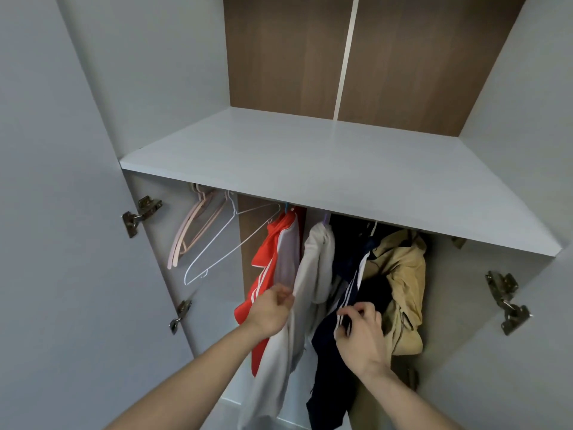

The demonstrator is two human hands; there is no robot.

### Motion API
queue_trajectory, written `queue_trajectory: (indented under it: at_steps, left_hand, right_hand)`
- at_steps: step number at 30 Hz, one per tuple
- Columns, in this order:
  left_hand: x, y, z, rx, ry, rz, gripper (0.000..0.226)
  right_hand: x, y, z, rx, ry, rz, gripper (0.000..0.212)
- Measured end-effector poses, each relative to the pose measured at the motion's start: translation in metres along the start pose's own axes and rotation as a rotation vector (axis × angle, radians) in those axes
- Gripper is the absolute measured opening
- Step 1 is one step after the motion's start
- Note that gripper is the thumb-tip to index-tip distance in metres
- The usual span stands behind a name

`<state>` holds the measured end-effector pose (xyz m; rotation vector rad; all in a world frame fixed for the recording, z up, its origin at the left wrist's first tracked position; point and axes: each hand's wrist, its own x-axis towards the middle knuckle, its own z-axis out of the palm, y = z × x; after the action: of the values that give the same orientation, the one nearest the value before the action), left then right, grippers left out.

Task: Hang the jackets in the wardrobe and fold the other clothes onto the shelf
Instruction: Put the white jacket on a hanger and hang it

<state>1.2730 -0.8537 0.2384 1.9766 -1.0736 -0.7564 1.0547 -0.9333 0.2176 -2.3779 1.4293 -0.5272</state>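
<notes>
Several jackets hang side by side under the white shelf (310, 169): a red one with white stripes (266, 252), a light grey one (316, 265), a navy one with white stripes (325, 352) and a tan one (403, 274). My left hand (273, 308) pinches the front edge of the grey jacket. My right hand (361, 330) pinches the white-striped edge of the navy jacket. The rail is hidden behind the shelf's front edge.
Pink hangers (192, 231) and a white wire hanger (226, 243) hang bare at the left. The open doors stand on both sides, with metal hinges at the left (141, 214) and right (507, 301). The brown back panel (288, 57) rises above the shelf.
</notes>
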Motion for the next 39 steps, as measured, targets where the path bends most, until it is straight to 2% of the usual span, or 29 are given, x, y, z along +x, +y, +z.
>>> queue_trajectory:
  at_steps: [3,6,9,14,20,25,33,39]
  left_hand:
    - [-0.036,-0.025,-0.026,-0.071,0.005,0.001,0.017]
    - [-0.077,-0.052,-0.065,-0.081,0.079,-0.054,0.019]
    - [-0.111,-0.070,-0.108,-0.103,0.181,-0.100,0.017]
    - [-0.145,-0.086,-0.158,-0.146,0.323,-0.112,0.017]
    - [-0.168,-0.099,-0.189,-0.130,0.438,-0.144,0.015]
    - [-0.176,-0.105,-0.200,-0.103,0.472,-0.151,0.013]
    - [-0.196,-0.107,-0.214,-0.070,0.589,-0.255,0.013]
    - [-0.204,-0.094,-0.209,-0.100,0.699,-0.360,0.012]
  right_hand:
    - [-0.007,-0.027,0.007,0.290,0.082,-0.008,0.028]
    - [-0.012,-0.067,0.017,0.491,0.085,-0.052,0.032]
    - [-0.016,-0.115,0.028,0.652,0.024,-0.092,0.041]
    - [-0.015,-0.189,0.049,0.781,-0.152,-0.156,0.041]
    - [0.005,-0.234,0.076,0.840,-0.397,-0.027,0.038]
    - [0.035,-0.248,0.093,0.849,-0.513,0.087,0.038]
    - [0.112,-0.301,0.135,0.947,-0.601,0.203,0.042]
    - [0.151,-0.324,0.168,1.066,-0.579,0.459,0.053]
